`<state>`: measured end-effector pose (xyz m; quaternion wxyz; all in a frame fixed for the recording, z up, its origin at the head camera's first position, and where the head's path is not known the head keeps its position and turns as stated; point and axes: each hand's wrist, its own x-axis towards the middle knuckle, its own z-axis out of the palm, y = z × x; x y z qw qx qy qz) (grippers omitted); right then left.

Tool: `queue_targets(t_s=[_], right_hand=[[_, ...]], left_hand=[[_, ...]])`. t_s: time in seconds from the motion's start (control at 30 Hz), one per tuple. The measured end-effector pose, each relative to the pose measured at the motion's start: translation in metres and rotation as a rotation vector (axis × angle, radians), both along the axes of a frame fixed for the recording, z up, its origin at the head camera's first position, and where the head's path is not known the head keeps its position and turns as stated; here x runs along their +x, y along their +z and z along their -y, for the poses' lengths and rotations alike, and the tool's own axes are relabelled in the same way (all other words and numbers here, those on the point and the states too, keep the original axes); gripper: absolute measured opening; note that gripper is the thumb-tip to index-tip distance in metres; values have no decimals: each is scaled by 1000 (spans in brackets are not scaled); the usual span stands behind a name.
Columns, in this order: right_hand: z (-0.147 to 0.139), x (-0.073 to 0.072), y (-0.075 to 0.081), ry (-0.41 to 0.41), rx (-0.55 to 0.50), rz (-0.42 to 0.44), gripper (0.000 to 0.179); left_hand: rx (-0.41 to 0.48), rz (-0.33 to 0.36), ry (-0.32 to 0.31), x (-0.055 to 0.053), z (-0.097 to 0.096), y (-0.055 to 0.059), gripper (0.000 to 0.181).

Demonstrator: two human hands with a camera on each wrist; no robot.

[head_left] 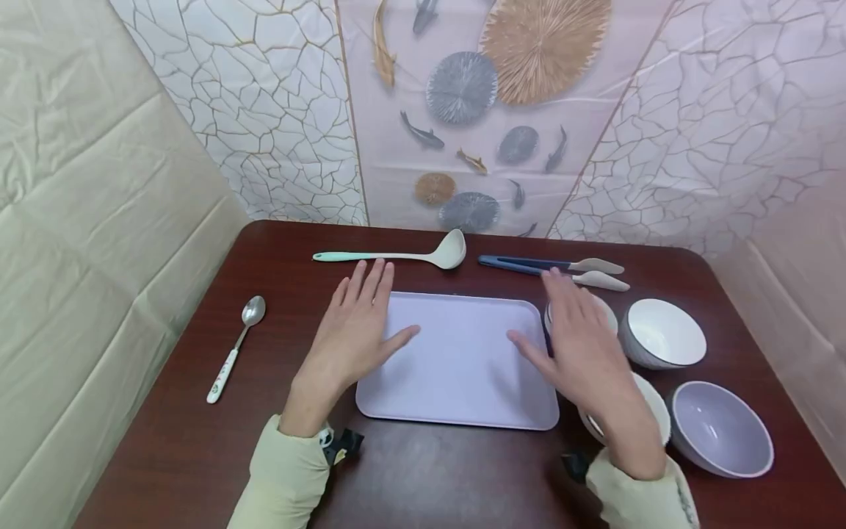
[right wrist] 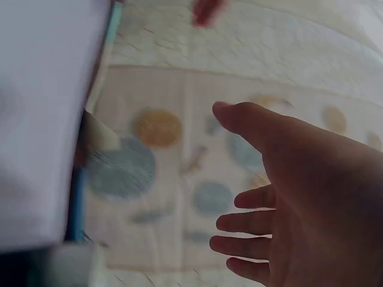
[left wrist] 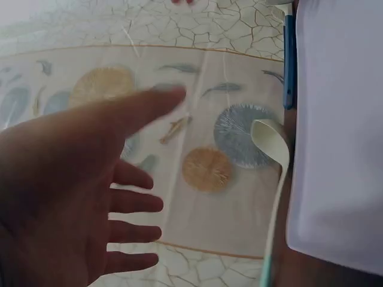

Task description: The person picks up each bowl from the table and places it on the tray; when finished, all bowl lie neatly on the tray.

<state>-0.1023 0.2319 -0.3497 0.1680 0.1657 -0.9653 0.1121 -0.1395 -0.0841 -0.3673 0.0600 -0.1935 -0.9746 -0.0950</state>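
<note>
Both hands hover with straight fingers and spread thumbs, holding nothing. My left hand (head_left: 353, 334) overlaps the left side of a pale lilac tray (head_left: 463, 360) in the head view. Over the tray's right edge and the bowls beside it is my right hand (head_left: 581, 353). Each palm also shows in its own wrist view, the left hand (left wrist: 66, 191) beside the tray (left wrist: 341, 131) and the right hand (right wrist: 317, 185) with fingers extended. Behind the tray lies a ladle (head_left: 448, 250) with a mint handle, and right of it blue-handled tongs (head_left: 529, 264).
Two bowls lie partly under my right hand: a white bowl (head_left: 604, 312) and another white bowl (head_left: 651, 404). Further right stand a grey-sided bowl (head_left: 666, 334) and a lilac bowl (head_left: 720, 430). A spoon (head_left: 244, 330) lies at the left on the dark wooden table (head_left: 423, 470). Patterned cloth hangs behind.
</note>
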Motion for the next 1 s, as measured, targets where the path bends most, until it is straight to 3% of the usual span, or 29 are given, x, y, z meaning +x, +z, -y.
queue_targets(t_s=[0.1,0.23,0.37,0.5,0.67,0.73,0.9,1.0], right_hand=[[-21,14,11,-31,-90,-28,88],[-61,42,17,-154,-148,48,81],[-110,71,4,-270,-252,105,74],[-153,93,-19,-343,-374,94,87],[-189,111,-48,-367,-408,70,114],[-197,117,-58,-395,-401,120,120],[-207,128,-77,-436,-416,246,124],[-210,132,-83,-430,-435,248,123]], left_hand=[[81,30,20,0,11,-13,88],[216,166,44,7,31,-44,83],[352,301,51,18,41,-74,85],[454,318,18,24,43,-93,92],[501,329,-12,29,46,-104,104],[490,350,-34,31,47,-106,110],[454,391,-102,32,50,-107,126],[441,401,-130,31,49,-106,134]])
